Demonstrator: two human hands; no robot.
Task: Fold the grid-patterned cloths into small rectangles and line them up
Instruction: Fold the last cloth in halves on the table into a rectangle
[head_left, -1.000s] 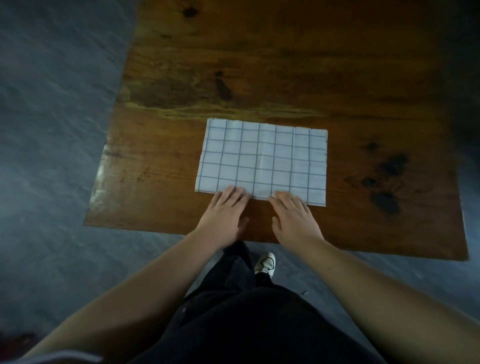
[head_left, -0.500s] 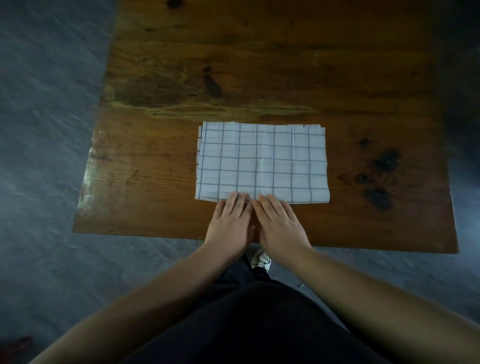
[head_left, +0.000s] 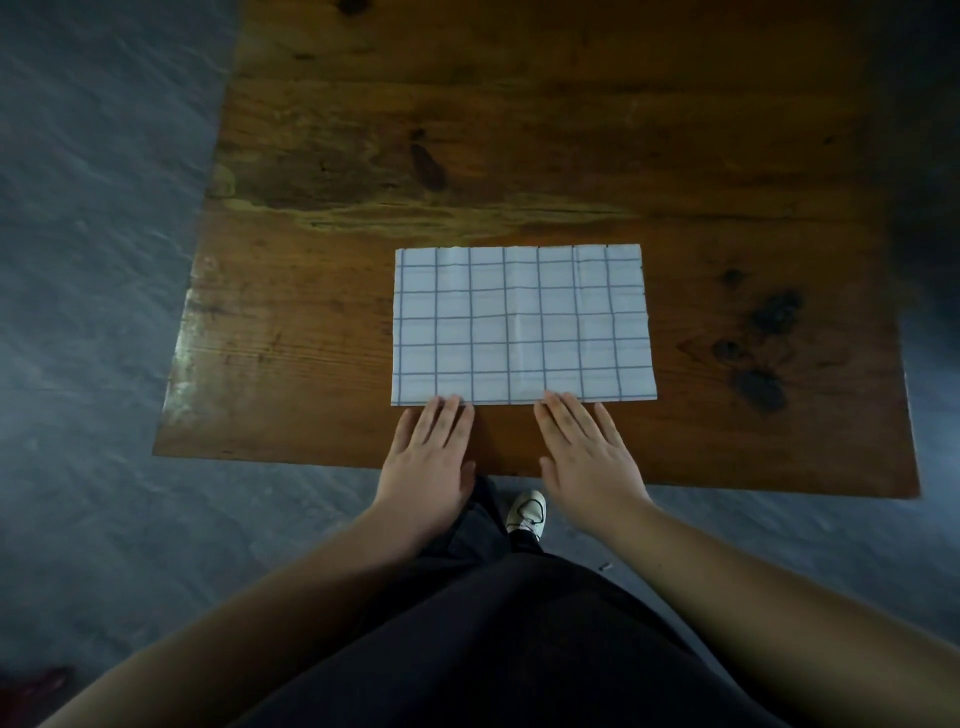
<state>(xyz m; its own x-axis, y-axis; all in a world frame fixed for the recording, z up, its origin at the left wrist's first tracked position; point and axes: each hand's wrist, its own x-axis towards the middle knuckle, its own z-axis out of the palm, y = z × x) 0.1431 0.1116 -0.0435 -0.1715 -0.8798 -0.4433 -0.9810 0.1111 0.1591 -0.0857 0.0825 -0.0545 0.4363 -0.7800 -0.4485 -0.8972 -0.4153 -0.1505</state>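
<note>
One white cloth with a blue grid (head_left: 522, 325) lies flat as a wide rectangle on the wooden table (head_left: 519, 145). A faint vertical crease runs down its middle. My left hand (head_left: 428, 454) lies flat on the table, fingers straight, with the fingertips touching the cloth's near edge toward its left end. My right hand (head_left: 587, 452) lies flat too, and its fingertips touch the near edge right of the middle. Neither hand grips anything.
The table's near edge (head_left: 322, 462) runs just under my wrists and its left edge (head_left: 202, 270) is close to the cloth. Dark knots (head_left: 758, 353) mark the wood to the right. Below are grey floor (head_left: 93, 364) and my white shoe (head_left: 527, 512).
My hands, side by side at the middle of the cloth's near edge half a second ago, have slid apart along it, left hand to the left and right hand to the right.
</note>
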